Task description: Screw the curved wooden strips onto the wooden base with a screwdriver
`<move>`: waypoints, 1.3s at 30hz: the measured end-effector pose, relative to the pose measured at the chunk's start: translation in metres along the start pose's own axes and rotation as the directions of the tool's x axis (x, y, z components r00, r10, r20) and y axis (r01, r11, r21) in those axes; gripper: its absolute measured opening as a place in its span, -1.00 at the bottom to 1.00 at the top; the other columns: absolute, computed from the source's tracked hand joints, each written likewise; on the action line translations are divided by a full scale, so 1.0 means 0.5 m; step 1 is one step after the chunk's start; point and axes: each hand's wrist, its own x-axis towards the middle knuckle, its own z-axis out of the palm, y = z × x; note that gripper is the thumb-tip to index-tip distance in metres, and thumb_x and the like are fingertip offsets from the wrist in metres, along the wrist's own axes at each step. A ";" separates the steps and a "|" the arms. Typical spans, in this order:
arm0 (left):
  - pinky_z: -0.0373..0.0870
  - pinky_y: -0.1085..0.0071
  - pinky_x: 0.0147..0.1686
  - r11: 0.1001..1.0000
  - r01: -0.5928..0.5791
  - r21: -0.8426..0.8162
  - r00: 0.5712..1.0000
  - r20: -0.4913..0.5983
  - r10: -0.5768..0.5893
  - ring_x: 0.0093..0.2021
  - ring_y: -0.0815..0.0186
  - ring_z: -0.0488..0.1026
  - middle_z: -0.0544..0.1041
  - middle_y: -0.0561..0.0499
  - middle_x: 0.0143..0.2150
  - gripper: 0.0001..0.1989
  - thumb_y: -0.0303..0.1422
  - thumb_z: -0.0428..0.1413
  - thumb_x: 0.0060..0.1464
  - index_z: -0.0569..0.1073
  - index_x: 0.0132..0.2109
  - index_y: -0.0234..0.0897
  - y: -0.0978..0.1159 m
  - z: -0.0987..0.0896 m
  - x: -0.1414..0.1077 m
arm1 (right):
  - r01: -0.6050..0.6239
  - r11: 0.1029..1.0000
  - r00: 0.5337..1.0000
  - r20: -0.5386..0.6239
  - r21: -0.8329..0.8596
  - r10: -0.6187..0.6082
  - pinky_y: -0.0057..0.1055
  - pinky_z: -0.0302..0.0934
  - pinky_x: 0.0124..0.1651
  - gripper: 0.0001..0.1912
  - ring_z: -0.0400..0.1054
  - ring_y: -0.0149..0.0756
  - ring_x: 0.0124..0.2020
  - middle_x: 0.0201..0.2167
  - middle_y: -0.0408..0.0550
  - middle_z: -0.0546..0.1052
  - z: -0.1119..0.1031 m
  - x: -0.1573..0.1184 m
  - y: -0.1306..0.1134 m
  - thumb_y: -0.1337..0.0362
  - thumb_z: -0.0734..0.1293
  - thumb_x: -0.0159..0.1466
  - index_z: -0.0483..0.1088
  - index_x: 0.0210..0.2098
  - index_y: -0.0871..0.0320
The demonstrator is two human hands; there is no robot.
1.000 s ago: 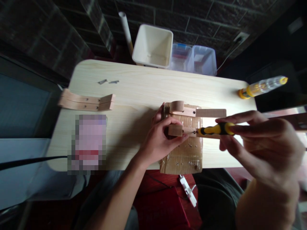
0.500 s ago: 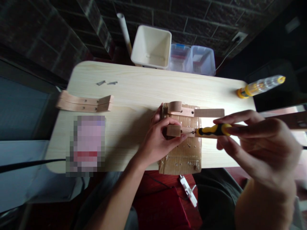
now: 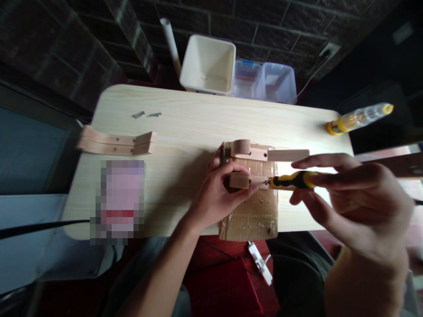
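Observation:
A curved wooden bracket point(image 3: 239, 180) lies across a taped cardboard box point(image 3: 251, 220). My left hand point(image 3: 211, 193) is closed on its near end, thumb and index finger either side of the curled part. My right hand point(image 3: 363, 202) holds a yellow-and-black screwdriver point(image 3: 292, 180), which lies along the bracket. Its tip is at the bracket's right hole; whether it touches a screw is too small to tell. The right fingers are loosely round the handle's end. Just beyond, a second wooden bracket point(image 3: 287, 155) of the same shape rests on the box, with dark holes showing.
Two more wooden brackets point(image 3: 124, 144) lie side by side at the table's left. Small grey pieces point(image 3: 153, 115) lie behind them. A clear tube with yellow ends point(image 3: 360, 119) is at the back right. Beyond the table point(image 3: 185, 119) stand a cream bin point(image 3: 208, 66) and clear boxes point(image 3: 279, 83).
The fingers of my right hand have spread a little and shifted about the screwdriver handle. My left hand, the brackets and the box keep their places.

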 end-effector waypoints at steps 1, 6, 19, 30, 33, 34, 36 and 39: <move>0.35 -0.12 0.40 1.000 -0.001 -0.001 1.000 -0.002 0.001 0.25 -0.02 0.45 0.54 -0.05 0.03 -0.76 -0.24 0.45 0.12 0.58 -0.12 -0.05 0.000 0.000 0.000 | -0.006 1.000 1.000 0.000 0.015 0.006 -0.09 0.57 -0.32 -0.49 0.56 0.05 0.06 0.00 0.04 0.63 0.000 -0.001 0.000 0.62 0.51 0.20 0.57 0.02 -0.02; 0.35 -0.11 0.40 1.000 -0.003 0.000 1.000 0.001 0.003 0.21 0.01 0.47 0.55 -0.04 0.01 -0.75 -0.21 0.45 0.12 0.58 -0.11 -0.05 -0.002 0.002 -0.002 | 0.001 1.000 0.999 -0.033 -0.011 -0.002 -0.08 0.57 -0.18 -0.49 0.57 -0.06 -0.03 -0.07 -0.03 0.62 0.001 0.002 -0.003 0.64 0.49 0.20 0.60 -0.01 -0.02; 0.35 -0.10 0.39 1.000 -0.001 -0.012 1.000 0.002 0.001 0.18 0.03 0.48 0.54 -0.04 0.03 -0.75 -0.21 0.45 0.12 0.58 -0.11 -0.05 -0.001 0.001 -0.002 | -0.011 1.000 1.000 -0.016 -0.009 0.011 -0.10 0.55 -0.26 -0.50 0.56 -0.08 -0.03 -0.04 -0.02 0.62 -0.004 -0.003 -0.006 0.63 0.49 0.22 0.61 0.01 -0.04; 0.34 -0.10 0.39 1.000 -0.009 -0.018 1.000 -0.005 0.009 0.14 0.03 0.48 0.49 -0.05 0.08 -0.76 -0.25 0.44 0.12 0.58 -0.12 -0.09 -0.001 0.002 -0.001 | -0.022 0.996 0.999 0.037 0.092 0.018 -0.14 0.60 -0.32 -0.49 0.55 0.02 0.12 0.06 0.05 0.63 -0.004 -0.006 -0.001 0.66 0.46 0.23 0.54 0.04 0.03; 0.32 -0.10 0.40 1.000 -0.011 -0.024 1.000 -0.007 0.011 0.17 0.01 0.46 0.50 -0.05 0.03 -0.74 -0.24 0.45 0.11 0.57 -0.12 -0.08 -0.002 0.001 -0.001 | -0.014 0.997 1.000 0.027 0.070 0.012 -0.21 0.55 -0.39 -0.51 0.58 -0.04 0.03 0.03 0.03 0.64 -0.006 -0.009 -0.001 0.67 0.46 0.24 0.55 0.03 0.03; 0.32 -0.10 0.40 1.000 -0.011 -0.026 1.000 -0.008 0.011 0.17 0.01 0.46 0.50 -0.04 0.01 -0.74 -0.24 0.46 0.10 0.57 -0.12 -0.08 -0.002 0.001 -0.001 | -0.007 0.998 1.000 0.010 0.059 0.006 -0.25 0.53 -0.41 -0.51 0.58 -0.08 0.03 0.01 0.01 0.64 -0.007 -0.009 0.000 0.67 0.46 0.23 0.56 0.02 0.02; 0.33 -0.09 0.40 0.999 -0.013 -0.029 1.000 -0.010 0.013 0.16 0.02 0.47 0.50 -0.04 0.00 -0.74 -0.24 0.46 0.10 0.57 -0.12 -0.08 -0.004 0.001 -0.001 | 0.001 0.999 1.000 -0.011 0.050 -0.001 -0.31 0.49 -0.45 -0.50 0.56 -0.12 0.04 -0.04 -0.02 0.63 -0.009 -0.007 0.004 0.66 0.47 0.23 0.57 0.02 0.01; 0.31 -0.09 0.42 0.999 -0.020 -0.031 1.000 -0.009 0.020 0.20 0.02 0.45 0.51 -0.03 -0.02 -0.75 -0.24 0.45 0.11 0.58 -0.13 -0.07 -0.005 0.001 -0.002 | 0.009 0.999 1.000 -0.013 0.049 -0.008 -0.32 0.53 -0.41 -0.49 0.54 -0.13 0.07 -0.07 -0.04 0.62 -0.011 -0.005 0.010 0.68 0.47 0.22 0.57 0.01 0.00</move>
